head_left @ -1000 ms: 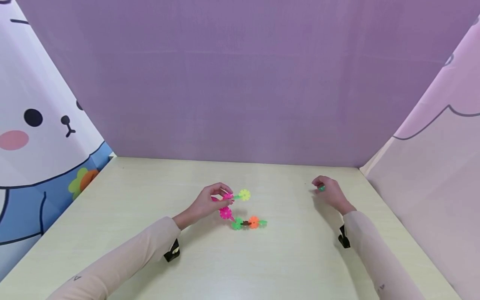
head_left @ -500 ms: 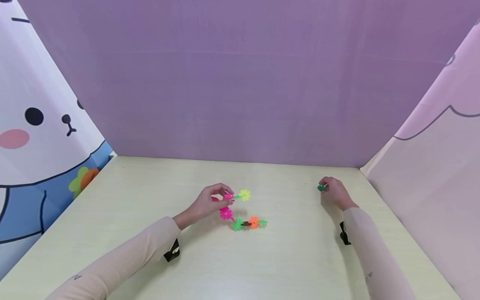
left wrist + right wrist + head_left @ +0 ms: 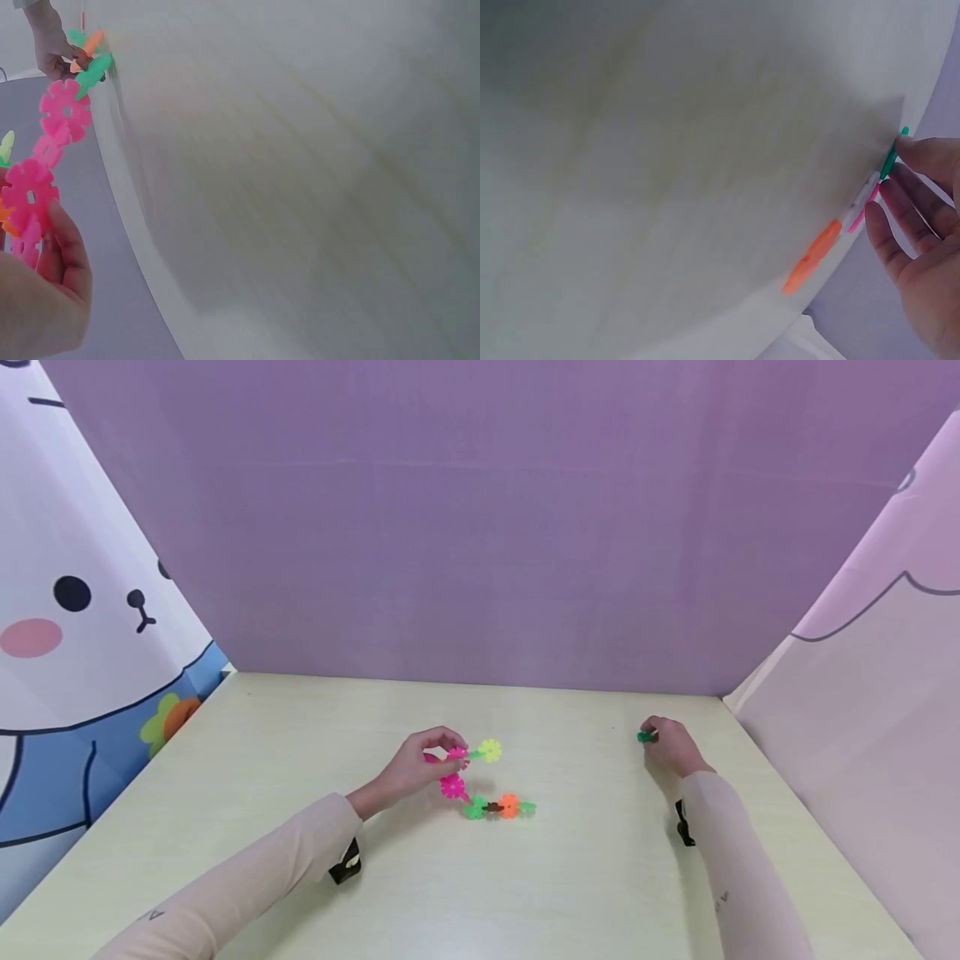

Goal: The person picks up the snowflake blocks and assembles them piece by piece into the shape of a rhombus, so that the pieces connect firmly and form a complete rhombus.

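In the head view my left hand (image 3: 412, 766) pinches a pink interlocking flower disc (image 3: 30, 191) between thumb and fingers. That disc belongs to a curved chain of joined discs. One end runs through a green piece to a yellow disc (image 3: 491, 750). Its other arm turns through a second pink disc (image 3: 452, 787), a green disc (image 3: 476, 807), a brown one (image 3: 492, 807) and an orange disc (image 3: 508, 805) to a light green end. At the back right, my right hand (image 3: 672, 749) pinches a dark green disc (image 3: 894, 154) close over the table.
In the right wrist view, an orange disc (image 3: 811, 256), a whitish disc (image 3: 859, 199) and a pink disc (image 3: 864, 208) lie on the table (image 3: 667, 225) near the right fingers. A purple panel (image 3: 480, 527) rises behind the table (image 3: 337, 877), with printed cloths at both sides.
My right hand has shifted slightly right over the last second, and its green disc shows at the fingertips. The left hand and the chain have stayed in place.
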`<state>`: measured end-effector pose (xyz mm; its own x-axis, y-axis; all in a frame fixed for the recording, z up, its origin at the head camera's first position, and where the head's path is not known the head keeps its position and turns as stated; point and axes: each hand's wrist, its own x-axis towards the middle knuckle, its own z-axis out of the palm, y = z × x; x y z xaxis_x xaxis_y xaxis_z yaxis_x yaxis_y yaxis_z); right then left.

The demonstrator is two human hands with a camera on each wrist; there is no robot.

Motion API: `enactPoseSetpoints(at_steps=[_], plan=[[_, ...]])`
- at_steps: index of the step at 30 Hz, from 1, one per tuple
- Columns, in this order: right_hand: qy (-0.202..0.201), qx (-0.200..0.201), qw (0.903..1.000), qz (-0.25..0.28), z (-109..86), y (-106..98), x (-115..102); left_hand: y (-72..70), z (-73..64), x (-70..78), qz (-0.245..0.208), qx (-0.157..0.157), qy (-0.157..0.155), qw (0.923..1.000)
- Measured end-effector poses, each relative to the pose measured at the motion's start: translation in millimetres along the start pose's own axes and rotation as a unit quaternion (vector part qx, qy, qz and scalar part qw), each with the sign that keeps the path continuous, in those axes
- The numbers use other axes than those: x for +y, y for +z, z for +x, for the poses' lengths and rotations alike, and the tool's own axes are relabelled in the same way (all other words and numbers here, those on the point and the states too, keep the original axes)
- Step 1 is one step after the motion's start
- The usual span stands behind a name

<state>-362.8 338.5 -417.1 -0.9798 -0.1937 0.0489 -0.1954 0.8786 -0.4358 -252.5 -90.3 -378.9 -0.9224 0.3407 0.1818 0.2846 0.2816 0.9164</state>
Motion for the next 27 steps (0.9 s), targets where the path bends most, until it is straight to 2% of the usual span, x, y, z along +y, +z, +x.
enactPoseSetpoints(at_steps=[5,13,20,27], plan=[[-0.005,0.003,1.0,-0.004,1.2,0.0,0.5,0.6,0.0,0.3,0.001,-0.001,-0.001,1.0],[-0.025,0.034,0.9991,-0.006,-0.2,-2.7,0.7,0.2,0.6,-0.7,-0.013,-0.01,-0.007,0.9998],[-0.029,0.048,0.9984,-0.001,-5.4,-9.1,-3.7,1.3,9.4,-29.8,-0.033,-0.016,-0.01,0.9993],[-0.047,0.05,0.9976,-0.006,-9.0,-14.5,-7.5,2.2,10.9,-30.1,-0.041,-0.013,-0.027,0.9987]])
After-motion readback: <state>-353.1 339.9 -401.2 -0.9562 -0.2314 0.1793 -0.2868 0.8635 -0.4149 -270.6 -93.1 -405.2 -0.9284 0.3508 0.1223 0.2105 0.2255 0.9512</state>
